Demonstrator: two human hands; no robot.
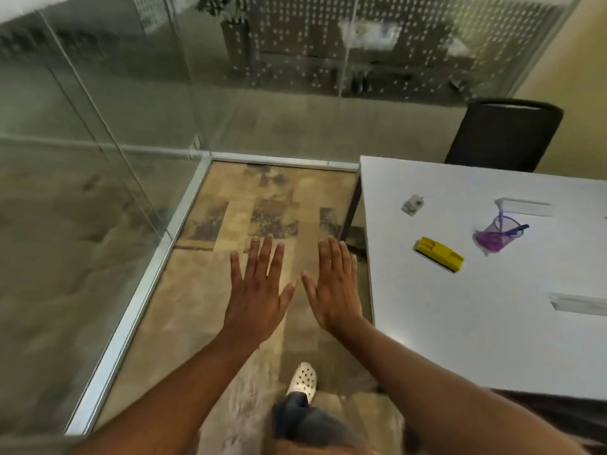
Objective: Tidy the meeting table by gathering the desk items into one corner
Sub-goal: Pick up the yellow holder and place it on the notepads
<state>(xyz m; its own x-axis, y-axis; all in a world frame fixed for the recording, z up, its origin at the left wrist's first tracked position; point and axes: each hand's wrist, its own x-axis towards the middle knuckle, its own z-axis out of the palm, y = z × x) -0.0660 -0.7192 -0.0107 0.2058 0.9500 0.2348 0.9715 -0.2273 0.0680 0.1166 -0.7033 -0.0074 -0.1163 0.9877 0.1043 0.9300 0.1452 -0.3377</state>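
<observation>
- Left hand and right hand hover flat-fingered, each grip empty, over the floor.
- Yellow rectangular plastic eraser block lies on the white worktop, to the right; right hand nearer.

I note a smooth matt white table, a yellow plastic eraser block, a translucent purple plastic cup, glass partition walls with metal floor framing, and worn, mottled carpet.
</observation>
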